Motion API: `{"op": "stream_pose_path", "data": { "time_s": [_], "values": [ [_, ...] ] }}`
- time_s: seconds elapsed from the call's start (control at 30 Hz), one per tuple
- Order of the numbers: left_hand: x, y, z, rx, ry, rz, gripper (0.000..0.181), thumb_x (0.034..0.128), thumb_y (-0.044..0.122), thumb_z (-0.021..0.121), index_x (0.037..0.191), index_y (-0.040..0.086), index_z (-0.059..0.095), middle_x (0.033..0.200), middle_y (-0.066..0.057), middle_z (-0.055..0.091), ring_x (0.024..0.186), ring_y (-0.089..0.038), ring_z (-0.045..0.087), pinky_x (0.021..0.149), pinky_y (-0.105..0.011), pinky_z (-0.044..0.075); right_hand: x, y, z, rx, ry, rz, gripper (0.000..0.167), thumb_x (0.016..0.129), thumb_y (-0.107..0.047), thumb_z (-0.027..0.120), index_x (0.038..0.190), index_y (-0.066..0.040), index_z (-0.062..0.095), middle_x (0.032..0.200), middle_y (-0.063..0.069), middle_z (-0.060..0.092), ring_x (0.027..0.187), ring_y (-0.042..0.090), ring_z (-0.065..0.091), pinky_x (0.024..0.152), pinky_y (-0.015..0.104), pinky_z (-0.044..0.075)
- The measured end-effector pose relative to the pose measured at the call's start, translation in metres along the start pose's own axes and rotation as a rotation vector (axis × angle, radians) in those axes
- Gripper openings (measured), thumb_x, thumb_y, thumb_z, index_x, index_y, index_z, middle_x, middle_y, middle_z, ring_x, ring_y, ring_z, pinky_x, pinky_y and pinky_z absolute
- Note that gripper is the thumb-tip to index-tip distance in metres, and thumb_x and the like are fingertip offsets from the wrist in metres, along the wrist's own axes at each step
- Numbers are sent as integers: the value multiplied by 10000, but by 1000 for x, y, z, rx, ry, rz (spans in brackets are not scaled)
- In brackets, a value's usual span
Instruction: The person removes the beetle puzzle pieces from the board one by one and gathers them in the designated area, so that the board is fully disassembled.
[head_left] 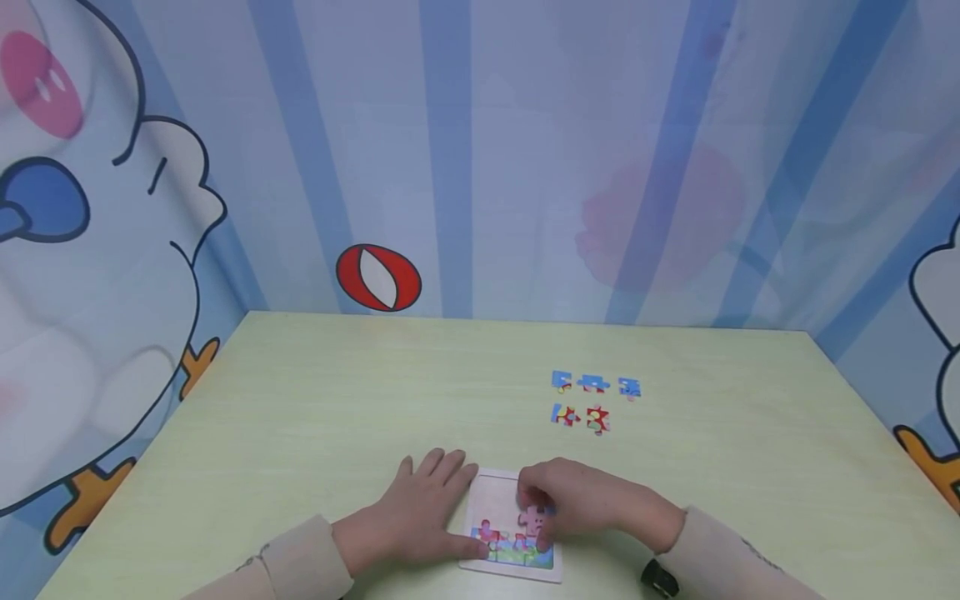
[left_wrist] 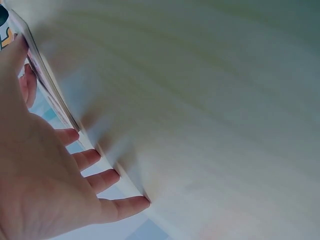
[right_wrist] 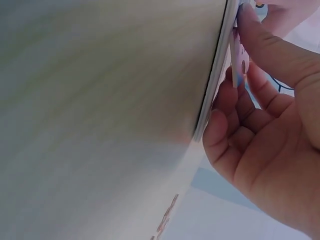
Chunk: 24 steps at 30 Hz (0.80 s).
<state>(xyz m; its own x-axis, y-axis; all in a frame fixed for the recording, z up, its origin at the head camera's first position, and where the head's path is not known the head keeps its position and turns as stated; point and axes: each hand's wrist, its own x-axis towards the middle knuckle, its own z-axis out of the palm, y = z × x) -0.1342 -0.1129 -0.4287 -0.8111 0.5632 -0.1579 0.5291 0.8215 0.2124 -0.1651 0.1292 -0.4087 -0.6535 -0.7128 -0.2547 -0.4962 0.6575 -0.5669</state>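
Observation:
A puzzle tray (head_left: 495, 492) with a white frame lies at the table's front, coloured pieces (head_left: 517, 550) filling its lower part. My left hand (head_left: 420, 517) lies at its left side with fingers spread, the thumb on the lower left of the frame. Over the tray's right side, my right hand (head_left: 585, 504) holds a pink piece (head_left: 532, 521) between thumb and curled fingers. The right wrist view shows that piece (right_wrist: 240, 57) tilted up off the tray (right_wrist: 212, 82). Whether its lower edge touches other pieces cannot be told.
Several loose puzzle pieces (head_left: 593, 383) lie in two rows on the table (head_left: 337, 400), behind and to the right of the tray. A small black object (head_left: 660, 578) is by the right sleeve. A printed curtain (head_left: 510, 167) stands behind the table.

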Motion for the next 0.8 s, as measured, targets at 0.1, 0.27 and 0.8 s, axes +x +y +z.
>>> {"op": "stream_pose_path", "data": {
  "time_s": [0.1,0.27,0.8],
  "values": [
    [0,0,1,6,4,2,999,785,786,497,1478,84,339,1531,-150,304,1398,-379,262,1028,-699,243,-1,1,-1,14,1,-13,270,760,-188,822,880,-224,583,778,-110,538,731,37,482,678,208,429],
    [0,0,1,14,8,3,1006,782,790,494,1479,81,339,1530,-154,305,1398,-383,264,1028,-696,247,-3,5,-3,51,3,-37,219,795,-121,775,891,-220,605,777,-108,552,721,25,477,680,205,440],
    [0,-1,1,-3,-10,3,1003,790,791,481,1486,85,333,1538,-146,295,1406,-379,251,1033,-700,233,-9,21,-14,210,18,-61,170,842,-44,708,935,-167,638,776,-72,553,733,55,498,680,214,450]
  ]
}}
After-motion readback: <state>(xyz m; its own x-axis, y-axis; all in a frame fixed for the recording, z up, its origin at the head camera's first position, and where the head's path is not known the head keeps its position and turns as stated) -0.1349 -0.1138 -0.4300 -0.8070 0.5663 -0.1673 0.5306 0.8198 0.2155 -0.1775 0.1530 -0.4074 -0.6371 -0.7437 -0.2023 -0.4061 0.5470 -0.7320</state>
